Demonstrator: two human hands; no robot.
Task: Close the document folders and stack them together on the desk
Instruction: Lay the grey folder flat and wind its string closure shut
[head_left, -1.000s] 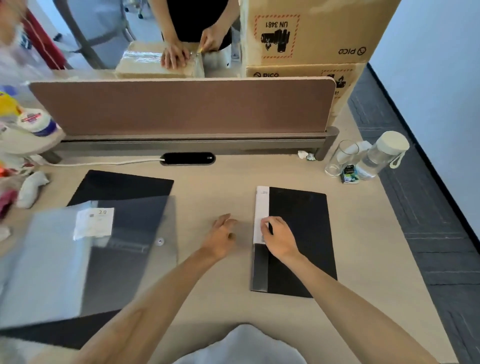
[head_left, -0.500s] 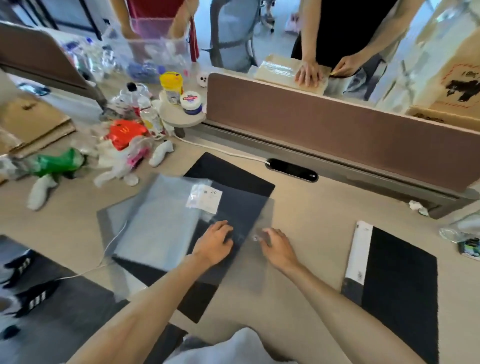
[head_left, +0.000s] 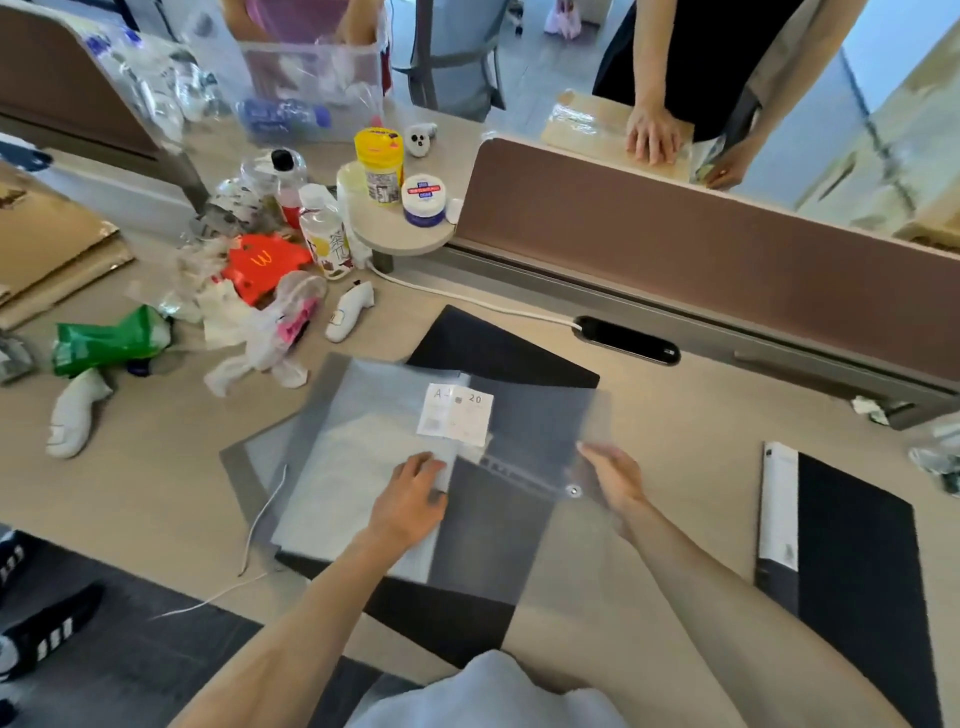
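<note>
A translucent grey snap-button folder (head_left: 363, 457) lies in front of me on the desk, on top of a black folder (head_left: 498, 348). A white label (head_left: 456, 414) shows through it. My left hand (head_left: 410, 499) presses flat on the translucent folder's middle. My right hand (head_left: 613, 475) holds its right flap near the snap button (head_left: 573, 490). A closed black folder with a white spine (head_left: 852, 551) lies apart at the right.
Bottles, jars, wrappers and white controllers (head_left: 72, 415) crowd the left of the desk. A brown divider panel (head_left: 701, 239) runs along the back, with a black cable port (head_left: 626, 340) below it. Another person's hands (head_left: 652, 135) rest on a parcel behind it. A white cable (head_left: 260, 519) trails off the desk's edge.
Both hands have left the black folder at the right and moved onto the translucent folder. My view has swung left. The right hand now grips the flap by the snap button.
</note>
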